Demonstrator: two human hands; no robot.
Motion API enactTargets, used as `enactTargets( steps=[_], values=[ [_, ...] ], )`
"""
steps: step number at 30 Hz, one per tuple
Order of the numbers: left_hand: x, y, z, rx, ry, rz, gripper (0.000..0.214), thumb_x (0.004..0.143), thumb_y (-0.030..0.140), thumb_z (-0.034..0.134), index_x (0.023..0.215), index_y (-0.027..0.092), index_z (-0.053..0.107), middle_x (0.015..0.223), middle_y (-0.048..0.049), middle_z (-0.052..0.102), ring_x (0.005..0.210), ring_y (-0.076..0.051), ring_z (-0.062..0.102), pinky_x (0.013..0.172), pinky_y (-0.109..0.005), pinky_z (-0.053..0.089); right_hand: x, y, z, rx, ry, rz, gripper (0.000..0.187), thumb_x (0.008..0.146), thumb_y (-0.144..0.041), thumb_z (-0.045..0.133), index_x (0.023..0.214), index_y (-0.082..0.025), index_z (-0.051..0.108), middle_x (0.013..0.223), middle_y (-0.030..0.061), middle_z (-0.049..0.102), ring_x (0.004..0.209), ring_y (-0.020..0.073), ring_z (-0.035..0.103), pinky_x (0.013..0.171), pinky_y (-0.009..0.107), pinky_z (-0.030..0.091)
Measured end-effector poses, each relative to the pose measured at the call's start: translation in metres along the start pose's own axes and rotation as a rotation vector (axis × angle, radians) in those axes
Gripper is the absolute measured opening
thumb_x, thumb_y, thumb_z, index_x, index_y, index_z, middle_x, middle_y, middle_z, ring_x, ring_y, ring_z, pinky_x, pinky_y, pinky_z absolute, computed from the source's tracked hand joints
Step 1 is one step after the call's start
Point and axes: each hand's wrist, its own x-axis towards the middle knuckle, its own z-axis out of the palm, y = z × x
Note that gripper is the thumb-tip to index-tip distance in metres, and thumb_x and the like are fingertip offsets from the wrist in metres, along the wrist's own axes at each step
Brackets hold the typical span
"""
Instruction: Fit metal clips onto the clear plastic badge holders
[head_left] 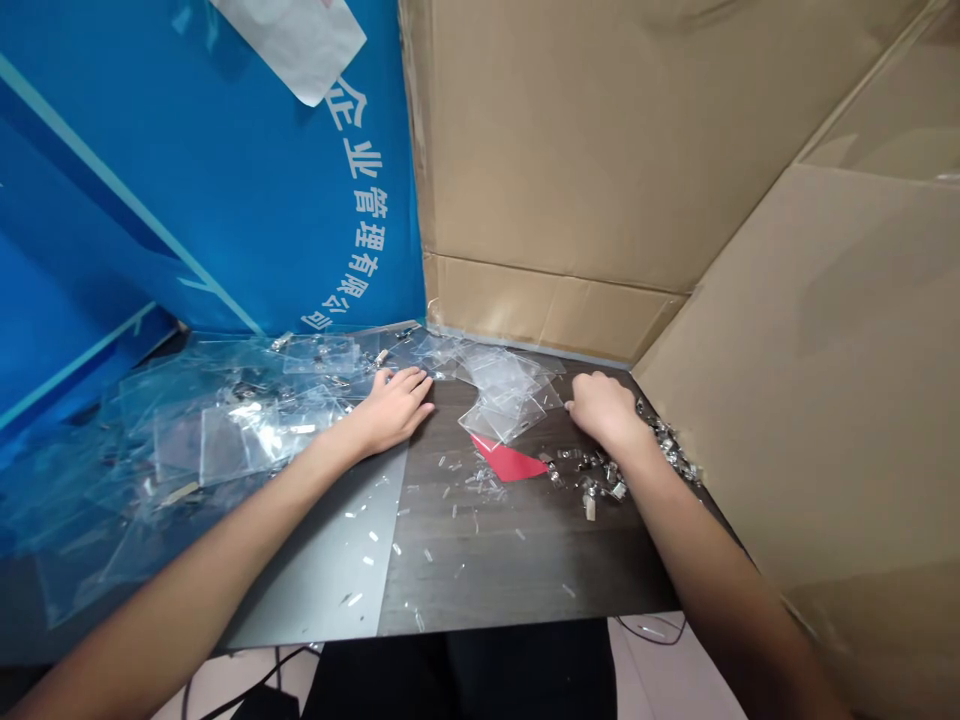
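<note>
My left hand (397, 405) rests at the right edge of a spread of clear plastic sleeves (225, 445), its fingers stretched out and slightly apart. Across a gap lies a loose stack of clear sleeves (506, 390), with a red piece of card or paper (510, 462) partly under its near corner. Just right of that stack is my right hand (602, 405), fingers curled closed; whatever is inside them is hidden. Shiny metal clips (592, 490), some with short straps, lie below this hand, and more metal clips (671, 445) sit beyond the wrist.
Small clear slivers (480, 480) are scattered over the dark tabletop (510, 570) and a grey strip (330, 560) at its left. A blue printed panel (300, 200) stands behind on the left. Cardboard walls (555, 150) close off the back and right.
</note>
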Motion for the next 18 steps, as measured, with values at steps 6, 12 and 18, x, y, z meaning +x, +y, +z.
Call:
enactTargets(
  steps=[6, 12, 18],
  values=[
    [-0.008, 0.006, -0.012, -0.128, -0.075, 0.049, 0.053, 0.11, 0.029, 0.041, 0.153, 0.008, 0.065, 0.136, -0.0262, 0.067, 0.129, -0.041, 0.062, 0.117, -0.059, 0.044, 0.011, 0.032, -0.01, 0.025, -0.073, -0.007, 0.029, 0.099, -0.025, 0.081, 0.124, -0.012, 0.083, 0.133, 0.025, 0.08, 0.121, 0.0362, 0.079, 0.092, 0.04, 0.059],
    [-0.015, 0.023, -0.012, -0.313, -0.084, 0.129, 0.045, 0.109, 0.031, 0.049, 0.144, 0.016, 0.073, 0.128, -0.0179, 0.066, 0.121, -0.034, 0.064, 0.114, -0.053, 0.051, -0.075, 0.009, -0.041, 0.616, 0.539, -0.515, 0.025, 0.106, -0.029, 0.067, 0.085, -0.022, 0.077, 0.079, 0.0038, 0.077, 0.071, 0.0192, 0.069, 0.07, 0.032, 0.052],
    [-0.021, 0.018, -0.003, -0.291, 0.001, -0.009, 0.054, 0.103, 0.051, 0.062, 0.144, 0.016, 0.069, 0.149, -0.0227, 0.061, 0.14, -0.04, 0.058, 0.123, -0.058, 0.049, -0.212, 0.014, -0.024, 1.034, 0.531, -0.772, 0.029, 0.1, -0.035, 0.077, 0.072, -0.035, 0.068, 0.053, -0.0027, 0.047, 0.042, 0.0189, 0.042, 0.043, 0.036, 0.042]
  ],
)
